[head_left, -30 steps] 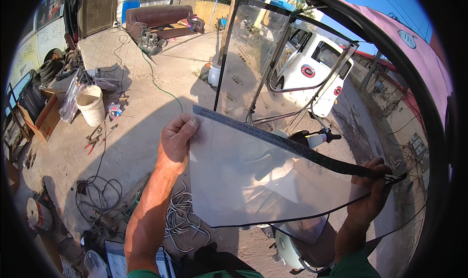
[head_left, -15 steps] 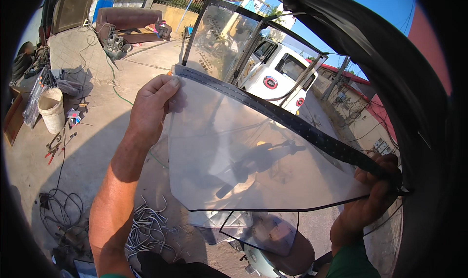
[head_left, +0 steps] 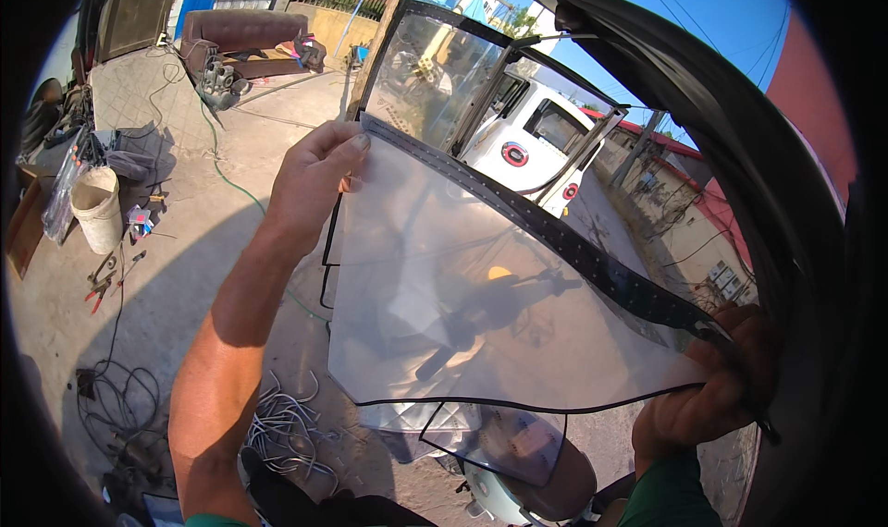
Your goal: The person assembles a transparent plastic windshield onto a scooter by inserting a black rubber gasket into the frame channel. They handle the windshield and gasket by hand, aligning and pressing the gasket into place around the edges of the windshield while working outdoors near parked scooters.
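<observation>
sheet (head_left: 481, 314): left hand (head_left: 314, 171) at upper left corner, right hand (head_left: 726, 370) at right end
van (head_left: 541, 154): beyond sheet's top edge
bucket (head_left: 97, 214): way off left on the ground (head_left: 199, 277)

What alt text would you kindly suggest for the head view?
A person's left hand and right hand hold a clear plastic sheet with a dark strip along its upper edge. Beyond stands a white car; a bucket and sofa are at left.

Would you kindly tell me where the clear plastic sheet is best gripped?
I'd grip the clear plastic sheet by both ends of its dark upper band, coming from either side, as the left hand and right hand do: the band slopes down rightward with the thin-looking sheet hanging below, so one end alone would probably let it sag.
</observation>
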`<state>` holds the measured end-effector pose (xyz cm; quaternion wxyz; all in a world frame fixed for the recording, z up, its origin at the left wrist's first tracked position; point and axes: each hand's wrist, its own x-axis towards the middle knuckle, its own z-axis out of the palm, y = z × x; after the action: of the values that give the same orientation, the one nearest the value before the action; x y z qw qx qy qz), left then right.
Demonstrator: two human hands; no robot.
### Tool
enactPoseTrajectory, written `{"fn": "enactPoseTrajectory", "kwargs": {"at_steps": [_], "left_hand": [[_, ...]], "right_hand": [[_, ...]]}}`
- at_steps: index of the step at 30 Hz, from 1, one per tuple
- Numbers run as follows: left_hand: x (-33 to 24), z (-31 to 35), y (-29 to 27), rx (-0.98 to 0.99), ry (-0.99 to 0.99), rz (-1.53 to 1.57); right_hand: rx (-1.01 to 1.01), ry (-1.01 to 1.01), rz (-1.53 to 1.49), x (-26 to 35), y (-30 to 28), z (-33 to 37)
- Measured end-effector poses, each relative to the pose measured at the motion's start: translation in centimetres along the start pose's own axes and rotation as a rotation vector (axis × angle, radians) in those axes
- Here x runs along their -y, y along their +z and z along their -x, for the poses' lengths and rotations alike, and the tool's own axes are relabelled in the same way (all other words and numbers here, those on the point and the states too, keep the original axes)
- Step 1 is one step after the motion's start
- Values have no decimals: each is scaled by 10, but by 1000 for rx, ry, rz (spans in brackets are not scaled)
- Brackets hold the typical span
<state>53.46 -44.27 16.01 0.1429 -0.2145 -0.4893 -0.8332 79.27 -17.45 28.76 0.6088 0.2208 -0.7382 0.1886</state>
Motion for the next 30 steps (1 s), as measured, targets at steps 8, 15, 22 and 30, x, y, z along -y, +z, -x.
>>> {"fn": "enactPoseTrajectory", "kwargs": {"at_steps": [8,15,22,30], "left_hand": [[-14,2,22,-102,368,-533],[-90,46,93,241,899,-645],[-92,43,69,397,640,-386],[-79,62,11,400,500,-501]], "right_hand": [[57,-198,277,-6,14,-23],[229,-314,267,-11,19,-37],[178,-67,-456,-26,28,-41],[-40,-33,-252,2,53,-66]]}}
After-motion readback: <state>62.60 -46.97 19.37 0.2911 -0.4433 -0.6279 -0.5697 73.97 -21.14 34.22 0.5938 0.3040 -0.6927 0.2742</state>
